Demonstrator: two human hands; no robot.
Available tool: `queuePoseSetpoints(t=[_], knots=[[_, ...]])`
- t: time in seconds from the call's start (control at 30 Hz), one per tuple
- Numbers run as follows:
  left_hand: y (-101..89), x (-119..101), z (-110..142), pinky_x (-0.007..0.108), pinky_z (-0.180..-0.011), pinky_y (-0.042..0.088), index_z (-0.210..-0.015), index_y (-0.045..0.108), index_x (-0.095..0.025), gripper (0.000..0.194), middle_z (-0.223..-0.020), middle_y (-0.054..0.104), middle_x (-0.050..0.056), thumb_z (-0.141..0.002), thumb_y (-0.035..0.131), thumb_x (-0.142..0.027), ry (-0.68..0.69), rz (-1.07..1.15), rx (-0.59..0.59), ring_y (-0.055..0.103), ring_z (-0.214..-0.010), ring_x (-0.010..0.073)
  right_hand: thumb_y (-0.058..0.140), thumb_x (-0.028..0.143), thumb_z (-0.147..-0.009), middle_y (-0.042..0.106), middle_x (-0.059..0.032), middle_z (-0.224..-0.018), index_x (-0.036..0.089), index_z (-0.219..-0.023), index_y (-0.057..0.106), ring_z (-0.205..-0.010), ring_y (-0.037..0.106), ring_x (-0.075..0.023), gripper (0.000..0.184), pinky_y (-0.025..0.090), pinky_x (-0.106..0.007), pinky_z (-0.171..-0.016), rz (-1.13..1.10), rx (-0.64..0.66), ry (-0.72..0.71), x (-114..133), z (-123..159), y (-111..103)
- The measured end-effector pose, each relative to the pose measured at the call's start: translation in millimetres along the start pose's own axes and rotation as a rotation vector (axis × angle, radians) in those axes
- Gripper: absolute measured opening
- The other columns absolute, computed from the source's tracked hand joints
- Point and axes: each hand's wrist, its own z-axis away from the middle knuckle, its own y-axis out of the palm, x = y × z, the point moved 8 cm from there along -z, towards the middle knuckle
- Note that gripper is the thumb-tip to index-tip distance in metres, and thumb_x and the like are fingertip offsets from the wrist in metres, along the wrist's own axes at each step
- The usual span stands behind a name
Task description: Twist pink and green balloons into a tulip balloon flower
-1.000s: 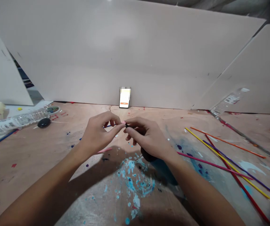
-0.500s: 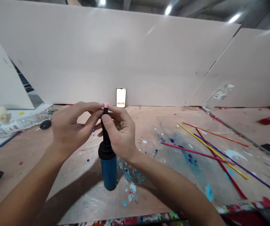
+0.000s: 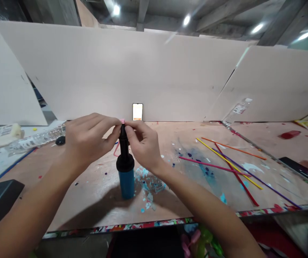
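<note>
A hand balloon pump with a blue barrel (image 3: 127, 184) and black nozzle stands upright on the table. At the nozzle's tip is the neck of a pink balloon (image 3: 122, 121), and a thin pink strand hangs behind the pump on the left. From the left, my left hand (image 3: 91, 134) pinches the balloon's neck, fingers closed. My right hand (image 3: 144, 141) closes its thumb and forefinger on the same neck from the other side. My fingertips partly hide how far the neck is pulled over the nozzle.
Several long uninflated balloons (image 3: 226, 162) lie crossed at the right. A lit phone (image 3: 137, 111) leans against the white panel (image 3: 143, 71). Plastic bottles (image 3: 238, 110) lie or lean on both sides. A dark box (image 3: 1, 200) sits at left; paint flecks mark the table (image 3: 89, 208).
The view has tilted up and back, so the table's front edge shows more. My right hand has moved up from the nozzle's side to the balloon's neck.
</note>
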Motion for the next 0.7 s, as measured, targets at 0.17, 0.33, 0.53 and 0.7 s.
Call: queuePoseSetpoints(t=[0.17,0.33,0.53,0.7], knots=[[-6.5,-9.6,-3.0,0.029,-0.063,0.047,-0.092,0.066,-0.028,0.016,-0.079,0.071,0.0,-0.079,0.062,-0.018,0.074,0.072,-0.01,0.067,-0.072,0.0161,0.051,0.032,-0.093,0.069,-0.0006,-0.091,0.024,-0.095,0.066,-0.08,0.063,-0.0131,0.017,0.054,-0.029,-0.074,0.242,0.173,-0.275,32.0,-10.0,-11.5],[-4.6,-11.3,-7.6,0.026,-0.059,0.05,-0.085,0.064,-0.026,0.012,-0.07,0.069,-0.001,-0.079,0.058,-0.017,0.028,0.179,0.03,0.065,-0.062,0.0133,0.045,0.033,-0.096,0.066,-0.0012,-0.082,0.024,-0.093,0.067,-0.077,0.061,-0.0148,0.025,0.047,-0.031,-0.075,0.593,0.374,-0.459,50.9,-15.9,-14.9],[0.5,-7.4,-7.3,0.026,-0.059,0.052,-0.078,0.062,-0.026,0.007,-0.068,0.069,-0.002,-0.078,0.056,-0.021,-0.049,0.186,0.064,0.064,-0.06,0.0134,0.038,0.028,-0.097,0.063,-0.0014,-0.079,0.021,-0.086,0.065,-0.078,0.059,-0.0144,0.03,0.043,-0.029,-0.073,0.807,0.384,-0.537,60.2,-14.3,-14.4],[0.7,-11.2,-7.6,0.024,-0.062,0.053,-0.082,0.063,-0.024,0.01,-0.07,0.069,-0.003,-0.081,0.053,-0.022,-0.07,0.209,0.1,0.065,-0.061,0.0124,0.044,0.018,-0.092,0.061,-0.0001,-0.073,0.018,-0.078,0.062,-0.067,0.056,-0.0108,0.022,0.042,-0.024,-0.062,0.781,0.287,-0.633,65.8,-10.4,-10.5]])
